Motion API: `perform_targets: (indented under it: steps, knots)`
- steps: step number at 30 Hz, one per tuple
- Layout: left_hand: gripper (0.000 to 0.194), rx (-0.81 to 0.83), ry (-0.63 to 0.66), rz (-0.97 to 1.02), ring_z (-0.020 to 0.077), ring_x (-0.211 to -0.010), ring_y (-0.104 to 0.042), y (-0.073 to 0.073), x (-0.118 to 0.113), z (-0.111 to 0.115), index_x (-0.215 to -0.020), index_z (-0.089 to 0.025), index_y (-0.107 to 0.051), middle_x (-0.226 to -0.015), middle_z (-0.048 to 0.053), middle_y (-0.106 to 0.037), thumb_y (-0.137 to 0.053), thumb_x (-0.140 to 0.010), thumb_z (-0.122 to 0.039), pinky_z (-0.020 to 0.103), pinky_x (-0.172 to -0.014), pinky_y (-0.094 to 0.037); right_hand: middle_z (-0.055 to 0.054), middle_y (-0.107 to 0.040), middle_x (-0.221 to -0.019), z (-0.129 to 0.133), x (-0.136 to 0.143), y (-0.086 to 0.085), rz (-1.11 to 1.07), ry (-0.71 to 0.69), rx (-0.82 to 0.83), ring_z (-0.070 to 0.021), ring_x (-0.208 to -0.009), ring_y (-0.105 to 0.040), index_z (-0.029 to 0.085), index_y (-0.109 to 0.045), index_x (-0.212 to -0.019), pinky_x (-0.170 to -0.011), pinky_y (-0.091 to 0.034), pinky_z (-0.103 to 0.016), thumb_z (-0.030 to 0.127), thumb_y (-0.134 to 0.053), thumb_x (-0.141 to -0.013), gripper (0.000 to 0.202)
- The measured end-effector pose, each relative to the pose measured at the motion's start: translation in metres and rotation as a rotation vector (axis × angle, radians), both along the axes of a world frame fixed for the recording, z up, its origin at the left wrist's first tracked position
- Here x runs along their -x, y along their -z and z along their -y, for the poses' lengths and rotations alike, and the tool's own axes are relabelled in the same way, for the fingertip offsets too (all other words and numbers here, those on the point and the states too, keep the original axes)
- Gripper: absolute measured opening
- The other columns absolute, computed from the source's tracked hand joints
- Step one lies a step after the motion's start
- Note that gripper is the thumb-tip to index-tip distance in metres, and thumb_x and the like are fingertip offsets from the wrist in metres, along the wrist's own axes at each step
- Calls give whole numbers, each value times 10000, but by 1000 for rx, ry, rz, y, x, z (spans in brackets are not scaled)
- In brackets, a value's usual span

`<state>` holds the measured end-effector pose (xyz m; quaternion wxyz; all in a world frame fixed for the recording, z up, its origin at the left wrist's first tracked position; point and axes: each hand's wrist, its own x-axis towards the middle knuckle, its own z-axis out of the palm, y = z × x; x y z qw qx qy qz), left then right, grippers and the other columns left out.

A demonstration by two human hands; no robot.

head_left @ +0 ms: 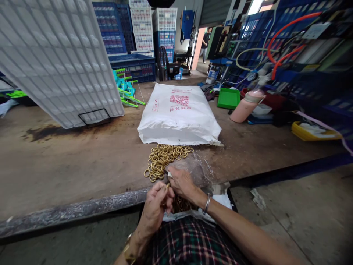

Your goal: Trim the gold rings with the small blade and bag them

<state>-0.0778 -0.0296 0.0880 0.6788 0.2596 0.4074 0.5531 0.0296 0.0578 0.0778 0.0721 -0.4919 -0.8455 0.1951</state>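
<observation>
A pile of brass-coloured rings (162,156) lies near the front edge of the table (96,162). My left hand (158,202) is just past that edge, its fingers closed on a single brass ring (167,186). Right beside it, my right hand (182,181) reaches over the edge, fingers bent down and close to the pile. Something small, whitish and dark, shows at its fingertips; I cannot make out what it is. Below both hands, more rings (180,204) sit in an open bag or container at my lap, partly hidden by my hands.
A white sack (179,114) with red print lies behind the pile. A tilted white crate (63,62) stands at left, with green and turquoise parts (127,88) beside it. To the right are a green tray (228,98), a pink bottle (246,106) and a yellow tray (314,132).
</observation>
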Motion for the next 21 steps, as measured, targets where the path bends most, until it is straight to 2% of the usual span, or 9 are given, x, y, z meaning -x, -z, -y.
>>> perform_targets:
  steps: [4, 7, 10, 12, 16, 21]
  knots:
    - [285, 105, -119, 74, 47, -434, -409, 2, 9, -3, -685, -149, -523, -646, -11, -556, -647, -715, -403, 160, -357, -291, -63, -659, -839, -1, 16, -1, 1, 102, -40, -158, -688, -579, 177, -528, -955, -585, -295, -248, 320, -456, -855, 189]
    - [240, 163, -155, 155, 61, -445, -451, 2, 17, -2, -785, -179, -520, -661, -17, -583, -676, -688, -332, 160, -369, -295, -62, -665, -821, -3, 22, -2, 48, 109, -29, -159, -675, -588, 178, -534, -954, -576, -292, -248, 269, -458, -847, 159]
    - [315, 246, -148, 282, 72, -486, -502, 4, 22, -3, -918, -191, -539, -658, -16, -593, -700, -655, -258, 156, -408, -327, -64, -665, -812, -5, 20, -1, 52, 112, -25, -158, -658, -583, 180, -545, -928, -565, -285, -251, 214, -453, -832, 137]
    - [270, 273, -145, 342, 83, -544, -541, 6, 22, -5, -853, -162, -562, -691, 5, -608, -710, -640, -233, 160, -440, -364, -57, -656, -789, -7, 15, 1, 13, 115, -21, -151, -644, -568, 184, -549, -915, -565, -287, -248, 196, -467, -816, 129]
    - [239, 307, -198, 316, 103, -578, -570, 9, 19, -14, -710, -140, -543, -713, 25, -621, -733, -622, -255, 169, -435, -397, -25, -595, -704, -10, -1, 7, -269, 86, 32, -128, -617, -511, 181, -534, -826, -576, -316, -228, 185, -418, -836, 117]
    - [339, 223, -204, 105, 75, -492, -509, 5, 7, -29, -803, -173, -531, -631, -30, -573, -746, -608, -349, 149, -381, -353, 18, -506, -632, -6, -21, 1, -641, 81, 201, -112, -595, -468, 185, -481, -716, -574, -351, -214, 285, -373, -884, 223]
